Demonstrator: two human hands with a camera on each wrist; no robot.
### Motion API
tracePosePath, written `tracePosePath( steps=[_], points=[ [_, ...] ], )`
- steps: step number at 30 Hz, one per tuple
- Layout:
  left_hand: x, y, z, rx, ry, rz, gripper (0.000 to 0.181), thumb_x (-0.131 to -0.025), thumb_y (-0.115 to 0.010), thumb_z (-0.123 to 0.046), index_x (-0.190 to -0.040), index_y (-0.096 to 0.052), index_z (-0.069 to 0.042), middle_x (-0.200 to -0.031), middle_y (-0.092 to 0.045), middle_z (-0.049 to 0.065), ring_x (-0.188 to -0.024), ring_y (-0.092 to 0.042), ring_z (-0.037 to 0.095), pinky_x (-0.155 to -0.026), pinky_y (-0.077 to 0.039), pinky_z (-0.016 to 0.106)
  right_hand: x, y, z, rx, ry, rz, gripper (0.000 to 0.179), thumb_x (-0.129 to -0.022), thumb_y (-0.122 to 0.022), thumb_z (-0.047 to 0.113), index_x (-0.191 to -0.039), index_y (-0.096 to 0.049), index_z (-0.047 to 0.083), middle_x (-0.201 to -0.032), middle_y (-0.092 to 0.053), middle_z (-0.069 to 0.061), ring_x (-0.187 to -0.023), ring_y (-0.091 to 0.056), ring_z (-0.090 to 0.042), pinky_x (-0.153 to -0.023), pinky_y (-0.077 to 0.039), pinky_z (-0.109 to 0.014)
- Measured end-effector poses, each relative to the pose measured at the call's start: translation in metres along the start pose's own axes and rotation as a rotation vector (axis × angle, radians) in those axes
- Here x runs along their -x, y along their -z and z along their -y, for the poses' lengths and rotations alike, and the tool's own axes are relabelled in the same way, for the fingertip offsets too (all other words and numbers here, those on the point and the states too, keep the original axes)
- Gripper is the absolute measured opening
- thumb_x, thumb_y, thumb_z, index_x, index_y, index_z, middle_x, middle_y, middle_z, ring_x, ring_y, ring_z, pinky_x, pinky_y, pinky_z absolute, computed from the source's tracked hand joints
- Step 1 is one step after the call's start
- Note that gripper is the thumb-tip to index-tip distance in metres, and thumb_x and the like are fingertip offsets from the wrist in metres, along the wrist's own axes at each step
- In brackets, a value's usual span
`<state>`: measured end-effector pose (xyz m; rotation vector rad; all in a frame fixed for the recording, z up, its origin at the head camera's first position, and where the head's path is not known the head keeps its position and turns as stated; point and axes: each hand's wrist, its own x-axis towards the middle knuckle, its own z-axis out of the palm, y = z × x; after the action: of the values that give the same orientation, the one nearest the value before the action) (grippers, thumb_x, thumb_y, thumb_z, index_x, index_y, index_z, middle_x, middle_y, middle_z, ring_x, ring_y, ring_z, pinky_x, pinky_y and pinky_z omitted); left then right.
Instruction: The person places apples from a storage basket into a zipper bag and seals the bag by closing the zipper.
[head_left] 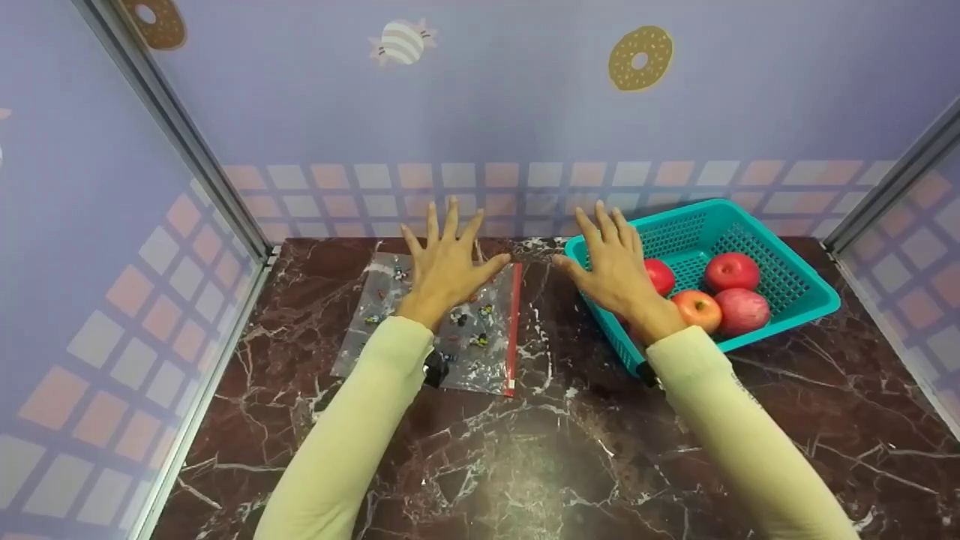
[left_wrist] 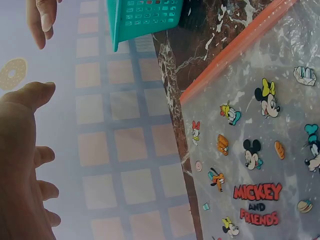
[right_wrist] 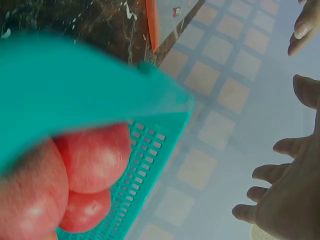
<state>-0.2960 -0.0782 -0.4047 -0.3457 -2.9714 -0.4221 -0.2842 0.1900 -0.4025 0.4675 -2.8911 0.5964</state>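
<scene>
My left hand hovers over a clear zip bag with a red zip strip, its fingers spread and holding nothing. Cartoon figures and the words "Mickey and Friends" are printed on the bag, which lies flat on the marble-look table. Above the left side of a teal plastic basket is my right hand, fingers extended, with nothing in its grasp. Several red apples sit inside the basket; the right hand and wrist partly cover some of them. In the right wrist view, apples show behind the basket's near rim.
Dark red marble-look tabletop extends toward the front. A purple back wall with printed squares and sweets rises behind the bag and basket. Side panels with metal corner strips stand at left and right.
</scene>
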Motion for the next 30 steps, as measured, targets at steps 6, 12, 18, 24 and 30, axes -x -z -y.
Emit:
tracePosePath(
  steps=[6,12,18,24,30],
  points=[
    [0.005,-0.005,-0.002,0.101,0.001,-0.021,0.092,-0.099,-0.051,-0.076,-0.170,-0.023,-0.026,-0.175,0.003,0.013,-0.159,0.012,0.041,-0.115,0.021,0.072,0.006,-0.006,0.005,-0.089,0.010,-0.046,0.081,-0.108,-0.058,0.050,-0.168,-0.027,0.006,-0.174,-0.013,-0.025,-0.160,-0.005,-0.046,-0.128,-0.003,-0.064],
    [0.010,-0.015,-0.003,0.217,0.014,-0.033,0.091,-0.099,-0.058,-0.072,-0.170,-0.024,-0.025,-0.176,0.000,0.011,-0.160,0.010,0.039,-0.118,0.018,0.071,0.016,-0.019,0.014,-0.254,0.016,-0.091,0.078,-0.108,-0.058,0.050,-0.168,-0.029,0.008,-0.175,-0.015,-0.020,-0.161,-0.007,-0.041,-0.127,-0.008,-0.066],
    [0.016,-0.030,0.000,0.277,0.052,-0.040,0.090,-0.098,-0.062,-0.068,-0.169,-0.030,-0.023,-0.176,-0.004,0.012,-0.160,0.004,0.040,-0.119,0.011,0.074,0.024,-0.037,0.018,-0.357,0.066,-0.153,0.071,-0.108,-0.063,0.040,-0.164,-0.038,0.003,-0.172,-0.024,-0.021,-0.158,-0.015,-0.043,-0.128,-0.012,-0.064],
    [0.021,-0.045,0.006,0.345,0.081,-0.049,0.091,-0.096,-0.068,-0.064,-0.168,-0.034,-0.021,-0.176,-0.011,0.012,-0.161,-0.002,0.041,-0.119,0.007,0.077,0.028,-0.054,0.019,-0.389,0.093,-0.172,0.069,-0.107,-0.065,0.036,-0.163,-0.040,0.004,-0.170,-0.029,-0.021,-0.156,-0.020,-0.045,-0.126,-0.018,-0.064],
    [0.023,-0.060,0.009,0.379,0.090,-0.074,0.092,-0.094,-0.073,-0.060,-0.168,-0.035,-0.020,-0.175,-0.017,0.013,-0.161,-0.008,0.041,-0.120,0.002,0.079,0.028,-0.080,0.022,-0.412,0.149,-0.205,0.064,-0.104,-0.071,0.024,-0.158,-0.047,-0.001,-0.164,-0.037,-0.029,-0.150,-0.033,-0.051,-0.123,-0.027,-0.065]
  ],
)
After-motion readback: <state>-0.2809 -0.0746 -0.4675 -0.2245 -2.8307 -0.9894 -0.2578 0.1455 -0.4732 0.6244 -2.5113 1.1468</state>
